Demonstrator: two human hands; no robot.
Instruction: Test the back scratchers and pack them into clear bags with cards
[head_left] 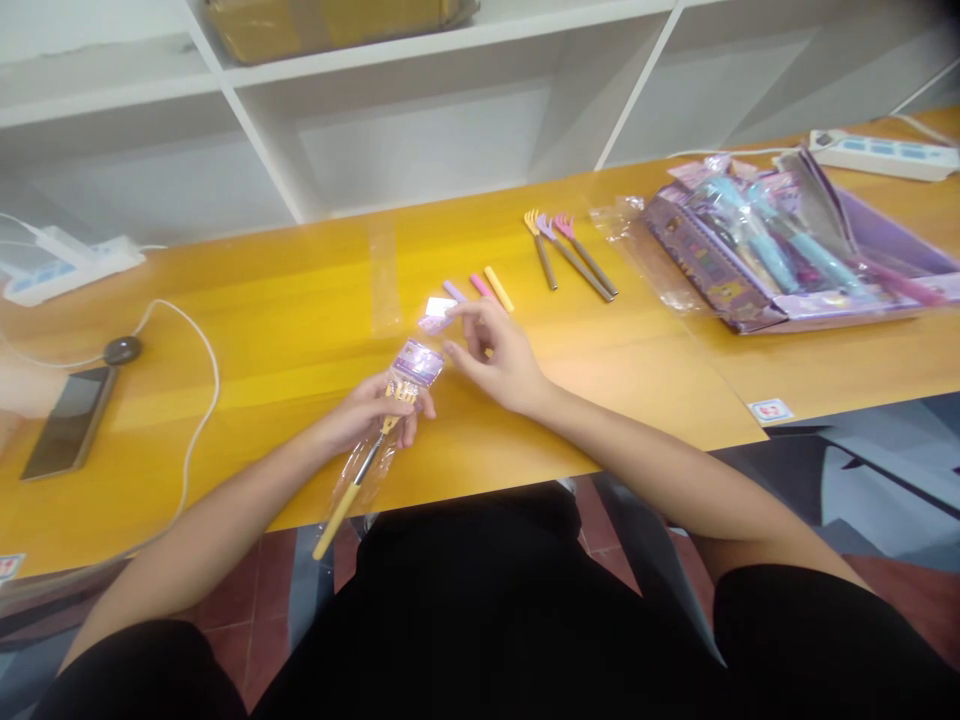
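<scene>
My left hand is closed around a yellow back scratcher in a clear plastic sleeve topped by a purple header card. Its claw end points up and away; the yellow handle slants down past the table's front edge. My right hand hovers just right of the header card, thumb and index finger apart. That index fingertip meets the edge of a small purple and white card. Beyond lie a purple grip, a pink grip and a yellow grip.
Claw heads on metal rods, in yellow, purple and pink, lie farther back. A purple display box of wrapped items stands right. A phone, white cable and power strip lie left. White shelving borders the back.
</scene>
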